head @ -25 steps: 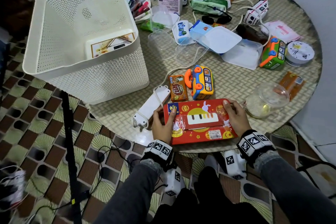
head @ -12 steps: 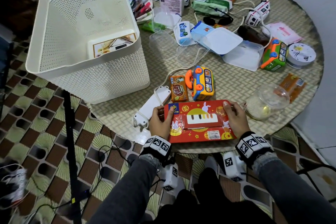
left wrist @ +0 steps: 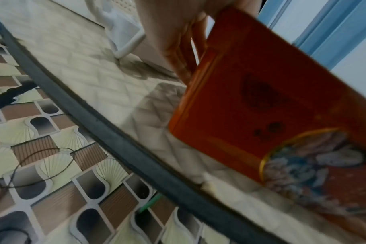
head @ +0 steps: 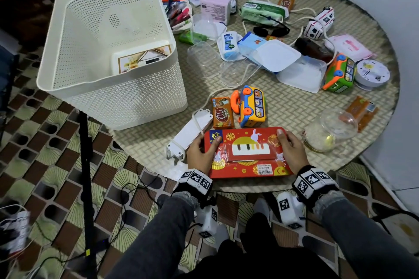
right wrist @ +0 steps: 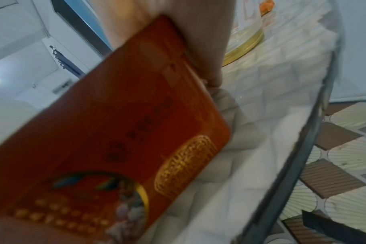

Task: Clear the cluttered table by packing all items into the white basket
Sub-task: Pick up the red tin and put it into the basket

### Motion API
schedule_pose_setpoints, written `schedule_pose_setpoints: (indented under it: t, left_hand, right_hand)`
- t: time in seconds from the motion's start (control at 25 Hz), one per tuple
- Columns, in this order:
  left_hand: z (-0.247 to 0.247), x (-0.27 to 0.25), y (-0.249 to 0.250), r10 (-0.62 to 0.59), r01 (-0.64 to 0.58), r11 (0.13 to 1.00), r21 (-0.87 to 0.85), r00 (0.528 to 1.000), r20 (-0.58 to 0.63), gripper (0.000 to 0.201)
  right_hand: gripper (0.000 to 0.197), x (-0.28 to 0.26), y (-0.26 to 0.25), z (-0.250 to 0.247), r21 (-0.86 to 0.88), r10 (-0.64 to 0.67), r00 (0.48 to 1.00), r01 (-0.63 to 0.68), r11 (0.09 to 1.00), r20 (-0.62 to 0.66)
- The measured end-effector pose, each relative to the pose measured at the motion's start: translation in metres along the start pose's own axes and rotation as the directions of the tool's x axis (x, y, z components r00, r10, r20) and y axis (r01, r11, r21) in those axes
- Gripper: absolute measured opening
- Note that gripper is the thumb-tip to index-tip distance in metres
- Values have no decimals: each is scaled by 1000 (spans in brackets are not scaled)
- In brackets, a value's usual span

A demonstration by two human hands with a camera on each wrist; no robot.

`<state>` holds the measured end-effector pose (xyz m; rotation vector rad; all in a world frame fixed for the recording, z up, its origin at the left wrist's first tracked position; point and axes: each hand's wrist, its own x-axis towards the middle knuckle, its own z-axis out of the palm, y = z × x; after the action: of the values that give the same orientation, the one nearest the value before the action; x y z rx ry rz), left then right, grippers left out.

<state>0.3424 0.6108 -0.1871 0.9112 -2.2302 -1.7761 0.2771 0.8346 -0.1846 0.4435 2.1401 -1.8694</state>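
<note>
While red box (head: 248, 153) sits at table (head: 294, 111) near edge, left hand (head: 200, 154) and right hand (head: 293, 150) clasp its ends; white basket (head: 113, 52) stands beyond.

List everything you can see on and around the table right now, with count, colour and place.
white basket: 1, white, table's left edge; a printed box lies inside
red box: 1, red, near edge, held at both ends
power strip: 1, white, left of red box
snack packs: 3 seen, orange, scattered
toy phones: 2, one blue-yellow at centre, one green-orange at right
glass jar: 1, clear, right of red box
plastic containers: several, clear, centre
pens: a bunch, mixed, beside basket
left hand: grip on box's left end
right hand: grip on box's right end
</note>
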Motion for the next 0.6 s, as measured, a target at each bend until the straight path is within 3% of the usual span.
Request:
schedule_pose_setpoints:
  t: [0.24, 0.36, 0.48, 0.6]
  left_hand:
    - [-11, -7, 28, 100, -99, 980, -175, 995, -2, 39]
    - [-32, -6, 45, 146, -131, 967, -220, 988, 54, 46]
    - [-58, -8, 57, 105, -86, 965, -247, 992, 63, 61]
    - [-87, -15, 65, 89, -81, 944, -320, 996, 11, 55]
  right_hand:
    - [21, -21, -16, -2, 230, 33, 999, -34, 973, 5]
    - [28, -31, -37, 8, 301, -27, 1000, 21, 953, 14]
    - [26, -43, -61, 26, 350, -98, 994, 77, 934, 44]
    - [25, -57, -78, 48, 386, -172, 982, 127, 914, 83]
